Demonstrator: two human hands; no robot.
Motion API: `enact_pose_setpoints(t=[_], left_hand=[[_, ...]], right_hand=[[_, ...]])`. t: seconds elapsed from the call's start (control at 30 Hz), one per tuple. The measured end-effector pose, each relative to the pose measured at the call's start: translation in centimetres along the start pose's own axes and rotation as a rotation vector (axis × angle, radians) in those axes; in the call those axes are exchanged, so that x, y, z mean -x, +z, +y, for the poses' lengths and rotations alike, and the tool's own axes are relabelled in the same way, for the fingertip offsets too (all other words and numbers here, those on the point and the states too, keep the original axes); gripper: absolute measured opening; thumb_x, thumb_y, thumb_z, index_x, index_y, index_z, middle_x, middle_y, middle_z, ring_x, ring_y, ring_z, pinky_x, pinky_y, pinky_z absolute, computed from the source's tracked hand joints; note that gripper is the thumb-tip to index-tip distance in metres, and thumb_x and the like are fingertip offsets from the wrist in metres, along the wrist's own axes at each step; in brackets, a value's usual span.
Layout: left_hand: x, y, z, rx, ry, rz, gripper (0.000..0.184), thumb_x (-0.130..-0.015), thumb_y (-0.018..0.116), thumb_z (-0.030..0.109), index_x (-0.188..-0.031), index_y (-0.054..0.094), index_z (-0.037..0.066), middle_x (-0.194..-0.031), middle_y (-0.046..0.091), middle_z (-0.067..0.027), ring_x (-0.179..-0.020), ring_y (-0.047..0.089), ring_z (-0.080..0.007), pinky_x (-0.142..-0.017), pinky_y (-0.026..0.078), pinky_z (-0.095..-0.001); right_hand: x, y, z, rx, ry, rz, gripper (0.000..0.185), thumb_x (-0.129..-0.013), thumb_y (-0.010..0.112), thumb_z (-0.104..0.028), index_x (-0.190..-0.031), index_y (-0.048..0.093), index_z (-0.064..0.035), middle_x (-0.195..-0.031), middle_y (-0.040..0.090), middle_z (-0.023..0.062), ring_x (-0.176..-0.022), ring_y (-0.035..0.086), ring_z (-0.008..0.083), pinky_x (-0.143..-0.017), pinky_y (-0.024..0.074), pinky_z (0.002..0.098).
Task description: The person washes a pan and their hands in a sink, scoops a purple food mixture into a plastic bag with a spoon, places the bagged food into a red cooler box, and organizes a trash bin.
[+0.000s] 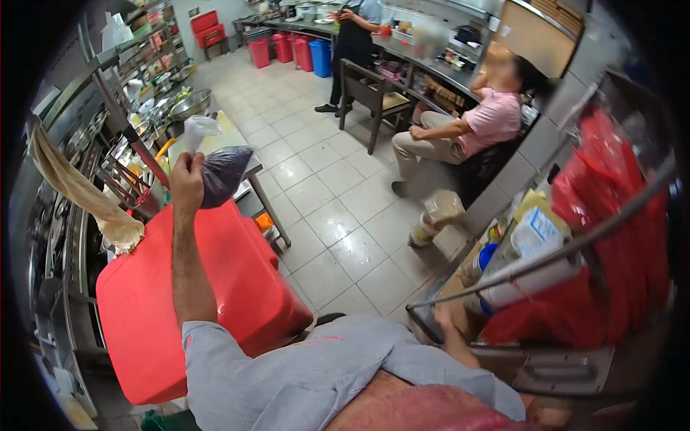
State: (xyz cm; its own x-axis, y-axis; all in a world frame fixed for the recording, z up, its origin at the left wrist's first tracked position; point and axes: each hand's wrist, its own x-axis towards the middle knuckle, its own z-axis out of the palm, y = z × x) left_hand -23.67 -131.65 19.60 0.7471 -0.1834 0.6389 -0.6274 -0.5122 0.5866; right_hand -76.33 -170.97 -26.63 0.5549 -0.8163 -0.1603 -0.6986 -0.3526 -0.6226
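Note:
My left hand (188, 176) is closed round the neck of a clear plastic bag (226, 174) full of something dark. The bag's loose top puffs up above my fist, and its contents bulge to the right. Below my outstretched left arm lies the flat lid of a large red bin (237, 280). On the other side, my right hand (447, 316) hangs low beside a cluttered shelf with a metal rail (517, 273). Its fingers are small and blurred, so whether it holds anything is unclear.
A beige cloth (93, 190) hangs at the left near metal racks. A steel bowl (190, 105) stands on the counter behind. Someone in a pink shirt (496, 118) sits at the right; another person in a dark apron (352, 50) stands farther back. Red plastic bags (604, 215) hang at right.

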Motion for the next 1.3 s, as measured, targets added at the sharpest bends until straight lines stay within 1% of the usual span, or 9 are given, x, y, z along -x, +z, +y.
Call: enact_pose_setpoints(t=[0.03, 0.07, 0.17, 0.53, 0.73, 0.8, 0.93, 1.0, 1.3], left_hand=[[-0.4, 0.6, -0.6, -0.034, -0.011, 0.034, 0.027, -0.087, 0.053, 0.024, -0.083, 0.055, -0.003, -0.069, 0.058, -0.0166, -0.064, 0.055, -0.0253, -0.06, 0.041, -0.035], [-1.0, 1.3, -1.0, -0.065, -0.017, 0.071, 0.027, -0.087, 0.053, 0.024, -0.084, 0.055, -0.003, -0.07, 0.058, -0.0169, -0.064, 0.055, -0.0252, -0.061, 0.041, -0.0349], [-3.1, 3.5, -2.1, -0.129, -0.049, 0.059, 0.026, -0.086, 0.052, 0.022, -0.084, 0.055, -0.004, -0.072, 0.059, -0.0179, -0.065, 0.056, -0.0259, -0.062, 0.042, -0.0351], [-17.9, 23.3, -5.1, 0.028, -0.046, -0.142, 0.016, -0.08, 0.058, 0.012, -0.075, 0.054, -0.003, -0.065, 0.055, -0.0152, -0.059, 0.053, -0.0259, -0.056, 0.04, -0.0353], [-26.0, 40.2, -9.6, 0.263, 0.035, -0.173, 0.007, -0.077, 0.052, 0.005, -0.079, 0.055, -0.001, -0.07, 0.057, -0.0184, -0.064, 0.056, -0.0347, -0.057, 0.041, -0.0405], [-28.8, 45.2, -12.0, 0.245, 0.036, -0.134, 0.007, -0.075, 0.049, 0.002, -0.079, 0.054, -0.001, -0.072, 0.057, -0.019, -0.068, 0.056, -0.0362, -0.06, 0.042, -0.0422], [-36.1, 53.8, -16.9, 0.328, -0.092, -0.173, 0.007, -0.075, 0.049, 0.002, -0.078, 0.053, -0.002, -0.073, 0.057, -0.0183, -0.069, 0.054, -0.0379, -0.062, 0.041, -0.043], [-40.6, 57.5, -19.6, 0.263, -0.032, -0.191, 0.008, -0.079, 0.049, 0.002, -0.082, 0.054, -0.003, -0.071, 0.058, -0.0163, -0.065, 0.057, -0.0242, -0.06, 0.043, -0.0339], [-58.5, 68.2, -31.9, 0.158, -0.109, -0.106, 0.012, -0.075, 0.052, 0.004, -0.082, 0.058, -0.005, -0.074, 0.059, -0.0195, -0.07, 0.058, -0.0324, -0.062, 0.044, -0.0367]], right_hand=[[-9.4, 1.9, 2.8, 0.029, 0.092, -0.153, 0.032, -0.078, 0.048, -0.027, -0.09, 0.059, 0.0002, -0.098, 0.057, 0.0252, -0.082, 0.057, 0.0396, -0.071, 0.0448, 0.0446], [-13.5, -2.1, -5.5, 0.115, -0.192, -0.054, 0.033, -0.08, 0.049, -0.029, -0.087, 0.06, 0.0004, -0.091, 0.059, 0.0237, -0.08, 0.058, 0.0382, -0.071, 0.0453, 0.0428], [-24.6, -4.7, -23.8, -0.07, -0.262, -0.073, 0.034, -0.079, 0.056, -0.03, -0.09, 0.06, 0.0014, -0.082, 0.062, 0.0193, -0.08, 0.06, 0.032, -0.069, 0.045, 0.0381], [-36.0, -2.8, -70.1, -0.266, -1.279, -0.154, 0.053, -0.076, 0.064, -0.044, -0.11, 0.055, -0.0036, -0.114, 0.047, 0.0142, -0.105, 0.046, 0.0279, -0.086, 0.0373, 0.0397], [-47.4, 3.4, -79.6, -0.008, -1.43, -0.049, 0.063, -0.075, 0.056, -0.057, -0.111, 0.055, -0.0057, -0.115, 0.046, 0.0129, -0.109, 0.041, 0.0282, -0.092, 0.0242, 0.0457], [-52.4, 5.4, -81.8, -0.069, -1.092, -0.455, 0.054, -0.075, 0.057, -0.054, -0.098, 0.06, -0.0048, -0.105, 0.051, 0.0133, -0.103, 0.043, 0.0285, -0.088, 0.0252, 0.0509], [-63.4, 10.0, -85.9, -0.279, -1.004, -0.401, 0.034, -0.078, 0.06, -0.039, -0.084, 0.064, -0.0059, -0.097, 0.053, 0.0101, -0.1, 0.046, 0.0256, -0.084, 0.0306, 0.0438], [-69.2, 12.2, -88.9, -0.349, -0.977, -0.473, 0.025, -0.079, 0.06, -0.031, -0.082, 0.064, -0.0065, -0.095, 0.054, 0.0101, -0.096, 0.047, 0.0261, -0.082, 0.0321, 0.0406], [-88.0, 21.7, -103.6, -0.338, -1.52, -0.063, 0.013, -0.072, 0.059, -0.008, -0.085, 0.062, -0.0083, -0.08, 0.056, 0.0074, -0.08, 0.051, 0.0238, -0.074, 0.0322, 0.0376]])
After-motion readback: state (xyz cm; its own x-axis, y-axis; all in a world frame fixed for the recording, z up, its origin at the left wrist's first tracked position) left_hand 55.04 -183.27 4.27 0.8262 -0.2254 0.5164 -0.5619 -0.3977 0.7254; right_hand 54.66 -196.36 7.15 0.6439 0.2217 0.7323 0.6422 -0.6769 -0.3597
